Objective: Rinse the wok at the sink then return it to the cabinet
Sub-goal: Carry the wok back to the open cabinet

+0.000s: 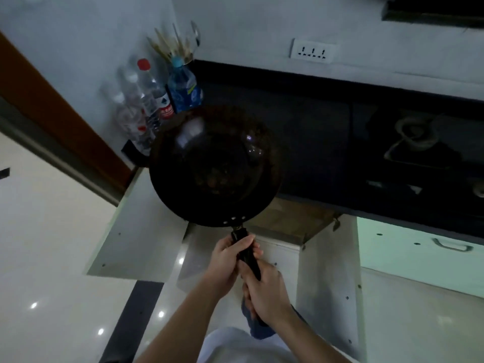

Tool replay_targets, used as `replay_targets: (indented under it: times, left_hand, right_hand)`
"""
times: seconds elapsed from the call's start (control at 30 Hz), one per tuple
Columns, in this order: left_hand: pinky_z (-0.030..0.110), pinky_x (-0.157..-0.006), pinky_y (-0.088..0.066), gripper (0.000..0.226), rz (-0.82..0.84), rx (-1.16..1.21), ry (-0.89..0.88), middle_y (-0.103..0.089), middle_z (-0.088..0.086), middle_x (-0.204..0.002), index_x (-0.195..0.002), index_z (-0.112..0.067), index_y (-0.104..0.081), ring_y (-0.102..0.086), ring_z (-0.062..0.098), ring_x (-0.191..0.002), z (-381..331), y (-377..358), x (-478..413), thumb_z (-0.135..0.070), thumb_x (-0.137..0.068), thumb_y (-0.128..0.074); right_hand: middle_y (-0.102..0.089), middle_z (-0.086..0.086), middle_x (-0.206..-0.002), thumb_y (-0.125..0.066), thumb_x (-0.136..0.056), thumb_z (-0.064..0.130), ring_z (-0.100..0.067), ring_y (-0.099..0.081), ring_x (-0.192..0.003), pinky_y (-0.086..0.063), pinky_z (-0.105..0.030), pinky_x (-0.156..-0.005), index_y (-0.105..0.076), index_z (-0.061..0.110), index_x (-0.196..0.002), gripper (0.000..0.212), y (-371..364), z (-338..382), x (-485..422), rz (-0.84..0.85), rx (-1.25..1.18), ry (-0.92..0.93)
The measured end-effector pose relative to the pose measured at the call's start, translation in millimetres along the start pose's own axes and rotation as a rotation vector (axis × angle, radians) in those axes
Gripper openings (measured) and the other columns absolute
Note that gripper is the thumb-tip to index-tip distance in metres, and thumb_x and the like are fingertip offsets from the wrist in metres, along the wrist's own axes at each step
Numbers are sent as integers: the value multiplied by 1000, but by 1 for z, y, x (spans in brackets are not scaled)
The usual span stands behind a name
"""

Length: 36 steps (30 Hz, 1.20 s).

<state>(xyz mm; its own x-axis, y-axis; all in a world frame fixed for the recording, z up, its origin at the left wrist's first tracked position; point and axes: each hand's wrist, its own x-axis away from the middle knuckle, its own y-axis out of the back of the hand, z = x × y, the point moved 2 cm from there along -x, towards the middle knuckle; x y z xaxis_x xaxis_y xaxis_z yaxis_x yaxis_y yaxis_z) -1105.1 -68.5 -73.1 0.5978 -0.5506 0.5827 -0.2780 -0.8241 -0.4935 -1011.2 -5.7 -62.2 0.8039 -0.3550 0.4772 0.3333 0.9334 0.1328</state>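
Note:
A black round wok (214, 166) with a long black handle is held level in front of me, above the edge of the dark countertop (314, 132). My left hand (230, 260) grips the handle close to the bowl. My right hand (267, 292) grips the handle's end just behind it. Below the wok the cabinet (288, 224) stands open, with its two pale doors (141, 231) swung out toward me. No sink is visible.
Several plastic bottles (157, 98) and a holder of utensils (178, 45) crowd the counter's left corner. A gas stove (419, 148) sits at the right. A wall socket (313, 51) is above the counter. A drawer with a metal handle (453, 247) is at right.

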Motion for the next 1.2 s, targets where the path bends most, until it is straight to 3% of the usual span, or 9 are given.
replay_targets:
  times: [0.3, 0.57, 0.77, 0.87, 1.0, 1.2]
  left_hand:
    - [26, -65, -53, 11, 50, -69, 74, -59, 13, -79, -103, 0, -57, -61, 19, -66, -39, -78, -105, -4, -93, -58]
    - [31, -72, -51, 11, 81, -157, 132, -64, 11, -80, -98, 0, -64, -64, 19, -69, -53, -110, -158, -8, -91, -63]
    - [30, -72, -52, 15, 105, -177, 199, -66, 10, -82, -101, -1, -66, -65, 19, -74, -62, -113, -185, -10, -89, -66]
    - [29, -72, -53, 17, 104, -197, 231, -67, 10, -83, -103, 0, -67, -66, 19, -75, -68, -112, -195, -11, -89, -65]
    - [29, -71, -52, 18, 123, -237, 259, -68, 9, -84, -102, -1, -69, -67, 18, -75, -79, -106, -207, -13, -88, -67]
    - [27, -70, -53, 12, 141, -258, 317, -68, 7, -79, -98, -1, -68, -68, 17, -73, -88, -96, -217, -9, -92, -62]
  right_hand:
    - [-58, -4, -51, -50, -98, 41, -20, -50, -37, -43, -35, -43, -60, 20, -79, 30, 72, 37, -90, -140, 3, -62]
    - [-53, -7, -49, -50, -99, 30, -22, -44, -35, -38, -35, -40, -56, 11, -76, 31, 108, 53, -130, -185, -138, -111]
    - [-54, -5, -49, -49, -101, 25, -16, -45, -35, -38, -28, -36, -58, 8, -76, 31, 113, 67, -150, -247, -141, -125]
    - [-56, -2, -49, -51, -99, 29, -16, -50, -39, -43, -34, -41, -60, 9, -76, 31, 109, 70, -160, -288, -115, -124]
    - [-62, -3, -55, -51, -90, 48, -16, -56, -46, -52, -43, -51, -62, 17, -75, 36, 99, 72, -173, -360, -83, -167]
    - [-65, -14, -61, -53, -96, 43, -16, -57, -47, -53, -45, -50, -64, 16, -79, 35, 81, 78, -182, -418, -115, -215]
